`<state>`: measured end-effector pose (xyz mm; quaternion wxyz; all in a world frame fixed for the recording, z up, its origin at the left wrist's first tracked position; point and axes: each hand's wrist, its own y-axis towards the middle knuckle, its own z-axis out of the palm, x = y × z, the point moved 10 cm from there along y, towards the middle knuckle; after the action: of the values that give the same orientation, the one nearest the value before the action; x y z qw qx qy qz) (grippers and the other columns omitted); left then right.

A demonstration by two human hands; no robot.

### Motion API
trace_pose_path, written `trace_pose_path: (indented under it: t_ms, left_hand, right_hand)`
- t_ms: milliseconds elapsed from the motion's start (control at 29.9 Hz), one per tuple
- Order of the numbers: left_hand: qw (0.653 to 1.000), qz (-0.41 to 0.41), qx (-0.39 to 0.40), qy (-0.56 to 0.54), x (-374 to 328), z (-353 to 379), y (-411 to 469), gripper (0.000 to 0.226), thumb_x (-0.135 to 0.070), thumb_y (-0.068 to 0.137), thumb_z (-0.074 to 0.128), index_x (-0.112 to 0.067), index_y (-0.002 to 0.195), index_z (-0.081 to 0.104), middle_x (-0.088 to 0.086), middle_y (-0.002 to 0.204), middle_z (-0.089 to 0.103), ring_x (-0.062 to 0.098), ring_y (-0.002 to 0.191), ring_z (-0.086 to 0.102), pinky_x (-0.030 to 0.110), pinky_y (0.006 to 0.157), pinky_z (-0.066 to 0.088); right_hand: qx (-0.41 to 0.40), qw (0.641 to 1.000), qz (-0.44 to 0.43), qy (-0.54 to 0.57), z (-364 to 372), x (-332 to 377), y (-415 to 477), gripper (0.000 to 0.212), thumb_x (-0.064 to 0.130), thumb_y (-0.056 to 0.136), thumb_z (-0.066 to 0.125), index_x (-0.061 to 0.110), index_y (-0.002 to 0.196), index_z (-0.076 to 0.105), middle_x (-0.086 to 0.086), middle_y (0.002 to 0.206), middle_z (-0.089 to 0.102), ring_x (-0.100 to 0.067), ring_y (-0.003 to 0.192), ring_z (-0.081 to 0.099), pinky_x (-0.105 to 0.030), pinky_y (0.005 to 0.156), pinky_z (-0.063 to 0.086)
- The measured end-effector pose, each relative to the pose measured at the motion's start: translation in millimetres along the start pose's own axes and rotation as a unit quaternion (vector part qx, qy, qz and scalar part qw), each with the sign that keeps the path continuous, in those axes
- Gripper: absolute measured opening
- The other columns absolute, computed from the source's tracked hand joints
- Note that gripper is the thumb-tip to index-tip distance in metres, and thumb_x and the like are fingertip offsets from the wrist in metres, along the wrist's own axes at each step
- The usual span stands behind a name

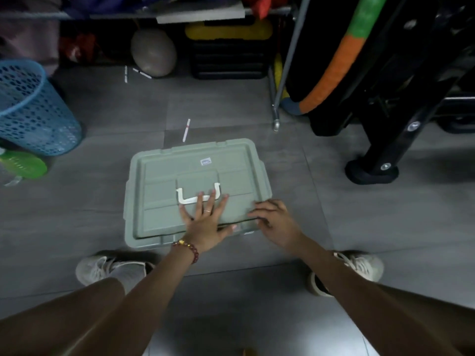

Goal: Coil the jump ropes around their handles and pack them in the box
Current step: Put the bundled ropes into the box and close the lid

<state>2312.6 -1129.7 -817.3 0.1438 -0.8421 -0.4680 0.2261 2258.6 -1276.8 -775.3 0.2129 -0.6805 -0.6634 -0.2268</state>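
A pale green plastic box (159, 176) stands on the grey floor in front of me with its lid on. A white carry handle (187, 199) lies flat on the lid's middle. My left hand (205, 219) rests flat on the lid's near part, fingers spread, fingertips touching the white handle. My right hand (275, 219) lies on the lid's near right corner, fingers curled over the edge. No jump rope is visible; whatever the box holds is hidden under the lid.
A blue perforated basket (33, 109) lies tipped at the left, with a green lid (23, 164) beside it. An oval ball (153, 52) and a black-and-yellow toolbox (228, 50) sit under the shelf behind. A black stand foot (371, 172) is at the right. My shoes (108, 268) flank the box.
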Motion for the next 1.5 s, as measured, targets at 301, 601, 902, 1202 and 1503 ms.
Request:
trace_pose_path:
  t_ms: [301,601,902,1202,1503]
  left_hand:
    - [0.998,-0.044,0.037,-0.011,12,3,2,0.095,-0.081,0.067,0.044,-0.045,0.143,0.000,-0.016,0.151,-0.019,0.015,0.138,-0.030,0.058,0.105,-0.020]
    - [0.998,-0.053,0.045,0.007,8,2,5,0.100,-0.081,0.065,0.047,-0.041,0.144,0.001,-0.015,0.150,-0.020,0.015,0.138,-0.029,0.059,0.106,-0.018]
    - [0.998,-0.051,0.032,0.012,7,3,5,0.101,-0.083,0.063,0.044,-0.041,0.144,0.001,-0.015,0.150,-0.018,0.014,0.138,-0.027,0.060,0.106,-0.017]
    - [0.999,-0.046,0.011,0.000,4,2,3,0.093,-0.075,0.073,0.052,-0.039,0.144,0.004,-0.013,0.152,-0.015,0.015,0.139,-0.026,0.060,0.106,-0.019]
    - [0.997,0.000,-0.023,-0.072,6,-4,5,0.070,-0.061,0.083,0.052,-0.044,0.142,0.018,-0.014,0.154,-0.002,0.011,0.142,-0.014,0.056,0.105,-0.017]
  right_hand:
    - [0.001,0.865,0.376,0.332,31,-91,-21,0.084,0.055,0.089,0.052,0.015,0.150,0.011,-0.014,0.153,0.023,-0.029,0.139,0.027,-0.043,0.113,0.025]
    - [-0.123,0.817,0.329,0.457,50,-89,-29,0.048,0.050,0.078,0.072,0.019,0.110,0.055,-0.007,0.106,0.062,-0.014,0.093,0.066,-0.031,0.075,0.056]
    - [-0.205,0.847,0.256,0.418,22,-65,-35,0.058,0.006,0.081,0.072,0.009,0.131,0.043,0.009,0.111,0.055,0.005,0.096,0.052,0.000,0.078,0.039]
    - [-0.143,0.938,0.234,0.214,12,-45,-22,0.063,0.016,0.088,0.059,0.008,0.145,0.033,-0.010,0.146,0.043,-0.024,0.125,0.049,-0.019,0.096,0.033]
    - [-0.065,0.965,0.253,0.030,8,-19,-13,0.066,0.022,0.098,0.043,0.010,0.151,0.006,-0.006,0.160,0.004,-0.024,0.147,0.001,-0.034,0.116,0.010]
